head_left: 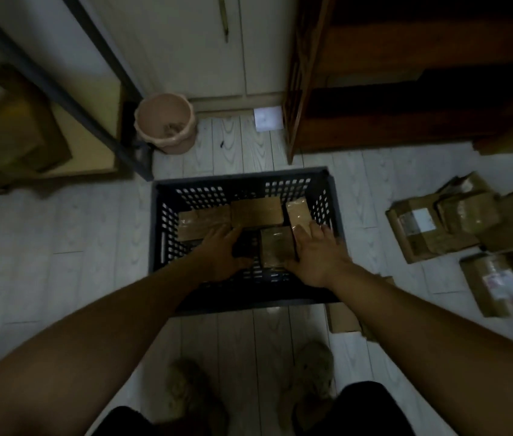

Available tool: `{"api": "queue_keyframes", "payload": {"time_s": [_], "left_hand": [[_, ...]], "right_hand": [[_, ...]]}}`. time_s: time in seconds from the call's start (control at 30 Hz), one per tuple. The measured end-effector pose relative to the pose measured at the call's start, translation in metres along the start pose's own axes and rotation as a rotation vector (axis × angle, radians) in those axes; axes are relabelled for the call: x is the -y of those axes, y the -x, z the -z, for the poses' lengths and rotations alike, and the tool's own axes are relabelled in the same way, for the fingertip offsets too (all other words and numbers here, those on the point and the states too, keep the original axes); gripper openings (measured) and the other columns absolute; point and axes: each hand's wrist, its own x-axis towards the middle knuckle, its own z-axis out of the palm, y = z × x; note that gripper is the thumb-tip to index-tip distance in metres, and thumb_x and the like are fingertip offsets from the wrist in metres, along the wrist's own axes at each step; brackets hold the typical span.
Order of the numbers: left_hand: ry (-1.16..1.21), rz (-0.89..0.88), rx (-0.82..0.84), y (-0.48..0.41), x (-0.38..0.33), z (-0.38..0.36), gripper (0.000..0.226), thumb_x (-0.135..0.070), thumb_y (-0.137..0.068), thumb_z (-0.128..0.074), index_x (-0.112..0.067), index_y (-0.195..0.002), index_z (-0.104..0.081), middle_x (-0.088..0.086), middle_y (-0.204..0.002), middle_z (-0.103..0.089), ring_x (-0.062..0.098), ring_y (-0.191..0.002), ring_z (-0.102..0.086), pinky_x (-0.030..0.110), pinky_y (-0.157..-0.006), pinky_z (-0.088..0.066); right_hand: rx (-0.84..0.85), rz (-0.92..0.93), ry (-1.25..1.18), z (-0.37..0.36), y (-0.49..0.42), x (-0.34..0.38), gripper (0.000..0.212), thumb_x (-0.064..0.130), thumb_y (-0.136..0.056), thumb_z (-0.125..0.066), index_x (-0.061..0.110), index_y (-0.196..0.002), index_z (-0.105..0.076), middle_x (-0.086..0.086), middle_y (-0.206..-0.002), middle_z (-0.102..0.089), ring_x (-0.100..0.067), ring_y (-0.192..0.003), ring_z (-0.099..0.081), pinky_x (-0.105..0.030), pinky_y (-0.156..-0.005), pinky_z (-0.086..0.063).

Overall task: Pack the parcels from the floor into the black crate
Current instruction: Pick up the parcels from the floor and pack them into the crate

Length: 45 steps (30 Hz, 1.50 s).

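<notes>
Right hand (318, 256) rests on parcel (297, 212) inside black crate (239, 177).

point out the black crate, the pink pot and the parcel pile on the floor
black plastic lattice crate (162, 221), head view, its left wall
round pink pot (170, 143), head view, its outer side
brown cardboard parcel pile (418, 221), head view, the largest parcel's white label

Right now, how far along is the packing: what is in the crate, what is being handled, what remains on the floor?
Done: a row of three parcels lies along the far side inside the black crate. In hand: a fourth parcel sits nearer, between the left grip and right grip, both with fingers extended. Left: a pile of parcels and a further parcel lie on the floor to the right.
</notes>
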Motion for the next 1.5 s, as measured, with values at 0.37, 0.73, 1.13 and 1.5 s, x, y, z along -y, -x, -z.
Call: {"api": "queue_keyframes", "payload": {"time_s": [0.37,0.73,1.13,1.5], "left_hand": [[0.064,-0.016,-0.197,0.268,-0.111,0.11,0.09,-0.062,-0.077,-0.058,-0.027,-0.149,-0.017,0.004,-0.154,-0.023,0.031,-0.142,-0.02,0.053,-0.114,-0.025],[0.101,-0.296,-0.261,0.401,-0.223,0.107,0.086,-0.047,-0.087,-0.058,-0.028,-0.151,-0.005,0.004,-0.16,-0.001,0.021,-0.147,-0.002,0.039,-0.12,-0.009],[0.008,-0.519,-0.219,0.45,-0.37,0.051,0.081,-0.044,-0.088,-0.057,-0.037,-0.149,-0.004,-0.002,-0.16,0.002,0.021,-0.147,0.002,0.042,-0.119,-0.01],[0.12,-0.449,-0.107,0.405,-0.564,-0.063,0.076,-0.04,-0.092,-0.055,-0.031,-0.15,-0.008,0.002,-0.16,-0.005,0.024,-0.146,-0.01,0.043,-0.118,-0.017]], "right_hand": [[-0.212,0.181,-0.064,0.148,0.258,0.035,0.084,0.053,-0.086,-0.054,0.025,-0.152,-0.011,-0.012,-0.156,-0.02,-0.031,-0.141,-0.021,-0.048,-0.114,-0.024],[-0.448,-0.12,-0.09,0.157,0.454,0.004,0.078,0.054,-0.092,-0.048,0.02,-0.153,-0.013,-0.009,-0.161,-0.007,-0.026,-0.147,-0.01,-0.039,-0.117,-0.016],[-0.618,-0.358,-0.363,0.156,0.603,-0.133,0.076,0.053,-0.091,-0.051,0.024,-0.152,-0.016,-0.007,-0.161,-0.009,-0.026,-0.146,-0.016,-0.038,-0.116,-0.02],[-0.643,-0.485,-0.54,0.141,0.665,-0.351,0.077,0.05,-0.09,-0.054,0.019,-0.152,-0.02,-0.008,-0.159,-0.017,-0.027,-0.143,-0.023,-0.037,-0.114,-0.024]]}}
